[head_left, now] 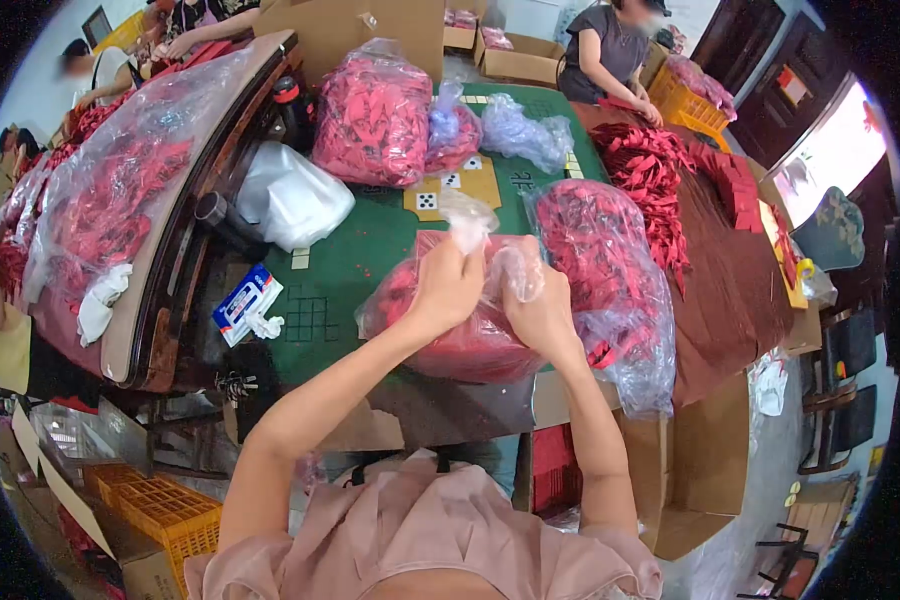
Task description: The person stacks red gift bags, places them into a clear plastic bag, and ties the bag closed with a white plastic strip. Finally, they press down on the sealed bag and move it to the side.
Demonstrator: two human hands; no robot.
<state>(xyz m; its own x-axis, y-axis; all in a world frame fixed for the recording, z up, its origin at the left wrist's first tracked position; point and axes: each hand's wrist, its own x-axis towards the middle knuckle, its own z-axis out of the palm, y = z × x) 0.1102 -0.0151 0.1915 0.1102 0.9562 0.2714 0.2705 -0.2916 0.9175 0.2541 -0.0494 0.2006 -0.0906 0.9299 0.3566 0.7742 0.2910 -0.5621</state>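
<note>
In front of me on the green table (315, 275) lies a clear plastic bag (470, 345) packed with red items. My left hand (448, 285) is closed around one gathered end of its top, and whitish plastic sticks up above the fingers. On the right side of the opening, my right hand (538, 305) grips another bunch of the plastic. Both hands are just above the bag, a small gap apart. Another clear bag of red pieces (595, 260) rests to the right, close to my right hand. A larger full bag (375, 120) stands behind, to the left.
Left of the bags are a white plastic bag (295, 195), a dark bottle (228, 218) and a tissue pack (245, 303). Red pieces (650, 180) cover the brown cloth at right. A person (610, 60) works behind it; others are at far left. Orange crates (170, 515) stand below left.
</note>
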